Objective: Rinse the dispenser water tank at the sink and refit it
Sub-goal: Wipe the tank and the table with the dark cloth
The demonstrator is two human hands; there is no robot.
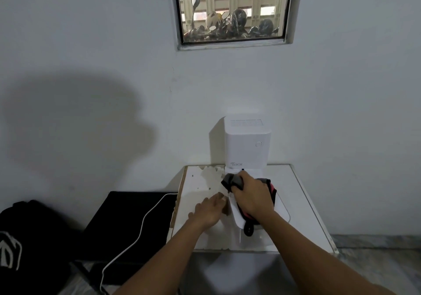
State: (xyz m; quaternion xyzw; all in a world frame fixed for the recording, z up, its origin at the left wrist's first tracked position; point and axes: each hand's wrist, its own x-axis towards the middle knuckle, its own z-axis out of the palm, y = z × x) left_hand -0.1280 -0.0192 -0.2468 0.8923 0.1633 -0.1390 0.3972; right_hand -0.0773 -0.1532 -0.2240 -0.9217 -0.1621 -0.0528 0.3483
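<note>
Pale wall (91, 44), barred window (232, 7), white table (303, 203), grey floor (376, 242)

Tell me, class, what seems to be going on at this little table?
A person stands at a small white table against the wall. Their right hand grips a bunched grey and pink cloth and presses it on the flat white base tray of a white box-shaped dispenser, apparently wiping it. Their left hand rests open on the tabletop beside the tray. A white cable trails over a black flat case to the left. No sink is in view.
</note>
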